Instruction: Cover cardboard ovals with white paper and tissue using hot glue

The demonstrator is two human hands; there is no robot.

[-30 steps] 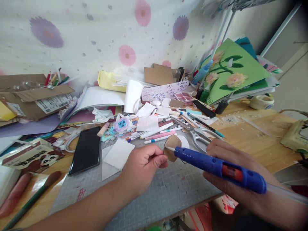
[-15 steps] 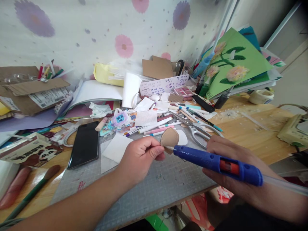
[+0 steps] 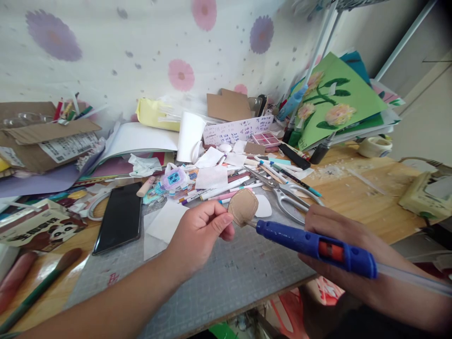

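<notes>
Between the thumb and fingers of my left hand (image 3: 203, 233) is pinched the edge of a small brown cardboard piece (image 3: 243, 206), rounded with one blunt corner. A line, perhaps of glue, runs along its rim. My right hand (image 3: 332, 230) grips a blue hot glue gun (image 3: 293, 238) with a clear glue stick (image 3: 406, 278) out of its rear. The gun's metal nozzle is at the lower right edge of the cardboard. A white rounded piece (image 3: 263, 205) lies on the grey cutting mat (image 3: 226, 278) behind it.
Silver scissors (image 3: 286, 195) and a heap of markers (image 3: 226, 186) lie beyond my hands. At left are a black phone (image 3: 120, 216), a brush (image 3: 45, 282) and a panda box (image 3: 38, 226). Green paper with flowers (image 3: 339, 99) leans at the back right.
The nozzle has shifted from the cardboard's lower middle to its lower right edge. My left hand has turned the cardboard slightly. The whole view has moved a little.
</notes>
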